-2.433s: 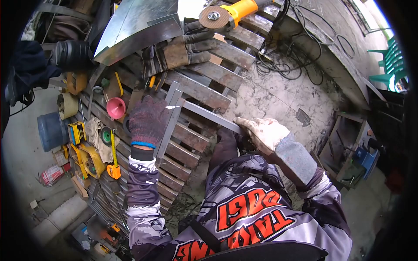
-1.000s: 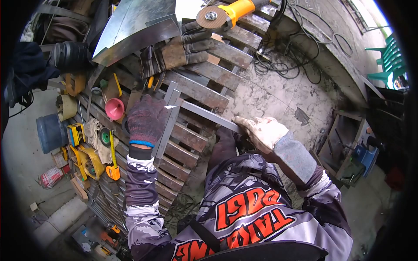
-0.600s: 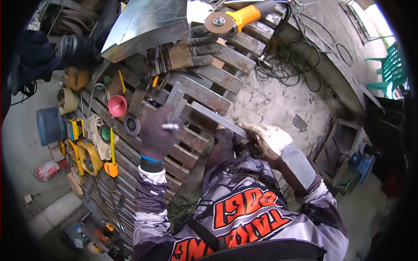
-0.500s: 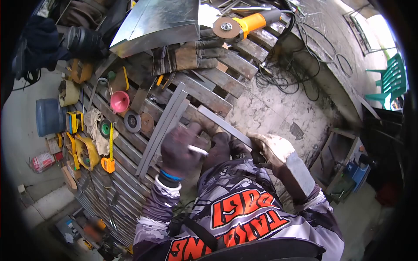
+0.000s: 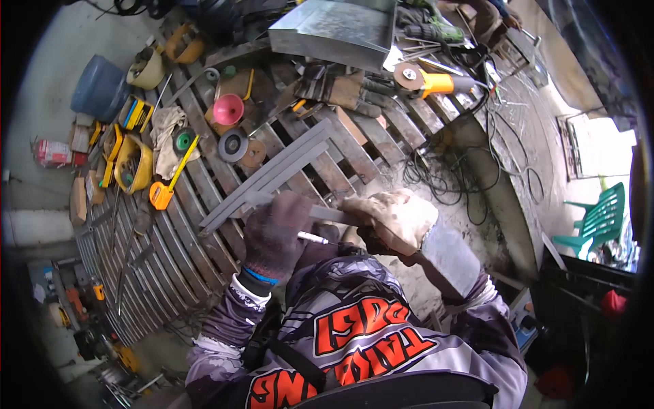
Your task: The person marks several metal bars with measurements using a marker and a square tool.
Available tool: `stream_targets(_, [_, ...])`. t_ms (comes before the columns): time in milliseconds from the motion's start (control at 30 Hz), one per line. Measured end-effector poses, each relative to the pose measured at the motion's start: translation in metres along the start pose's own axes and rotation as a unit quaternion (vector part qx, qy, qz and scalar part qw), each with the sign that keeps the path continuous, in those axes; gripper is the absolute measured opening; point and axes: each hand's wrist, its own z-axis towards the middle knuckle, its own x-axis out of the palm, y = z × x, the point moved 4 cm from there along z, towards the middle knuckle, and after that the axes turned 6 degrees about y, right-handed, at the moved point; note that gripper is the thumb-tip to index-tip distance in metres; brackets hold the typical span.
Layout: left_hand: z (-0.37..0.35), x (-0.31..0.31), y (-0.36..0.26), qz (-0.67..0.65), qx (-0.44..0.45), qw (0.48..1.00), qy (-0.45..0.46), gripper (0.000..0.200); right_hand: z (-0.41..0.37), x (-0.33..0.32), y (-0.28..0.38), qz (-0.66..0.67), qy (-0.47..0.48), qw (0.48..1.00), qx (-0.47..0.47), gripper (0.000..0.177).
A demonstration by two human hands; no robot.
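Observation:
My left hand (image 5: 276, 232), in a dark glove with a blue cuff band, is closed with a white marker pen (image 5: 313, 238) sticking out of it. It is also against one end of a short grey metal bar (image 5: 332, 215). My right hand (image 5: 396, 219), in a cream work glove with a long grey cuff, is closed around the other end of that bar. Several similar grey metal bars (image 5: 272, 174) lie side by side on the slatted metal bench (image 5: 204, 235), just beyond my left hand. My fingers hide both ends of the held bar.
An angle grinder (image 5: 436, 83) and striped work gloves (image 5: 340, 90) lie by a sheet-metal box (image 5: 332, 34). Left are a pink funnel (image 5: 228, 109), a grinding disc (image 5: 233, 145), a tape measure (image 5: 161, 195) and a yellow container (image 5: 134, 165). Cables (image 5: 443, 174) coil on the floor.
My left hand has come to the bar, whose far end was free before. My right hand has moved up and left, levelling the bar. The camera view has shifted.

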Motion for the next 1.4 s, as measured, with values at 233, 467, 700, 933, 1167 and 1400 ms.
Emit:
stream_targets(233, [-0.010,0.027,0.018,-0.430,-0.137,0.880,-0.147,0.019,0.007,0.081,0.007,0.632,-0.137,0.762,0.018,0.058])
stream_targets(467, [0.032,0.024,0.007,-0.679,-0.210,0.703,0.024,0.013,0.030,0.090,0.027,0.752,-0.071,0.652,-0.059,0.054])
stream_targets(700, [0.041,-0.018,0.033,-0.338,-0.163,0.922,0.096,0.031,0.017,0.061,0.009,0.582,-0.182,0.792,-0.025,0.077])
stream_targets(933, [-0.037,0.065,0.081,0.086,-0.168,0.972,0.138,0.025,-0.020,0.088,-0.066,0.653,-0.258,0.701,0.121,0.063])
stream_targets(1167, [-0.044,0.085,0.082,0.071,-0.208,0.975,0.038,0.013,-0.005,0.131,-0.072,0.633,-0.151,0.740,0.171,0.057])
stream_targets(1400, [-0.049,0.108,0.093,0.048,-0.171,0.984,-0.001,0.008,0.008,0.136,-0.076,0.640,-0.103,0.737,0.193,0.034])
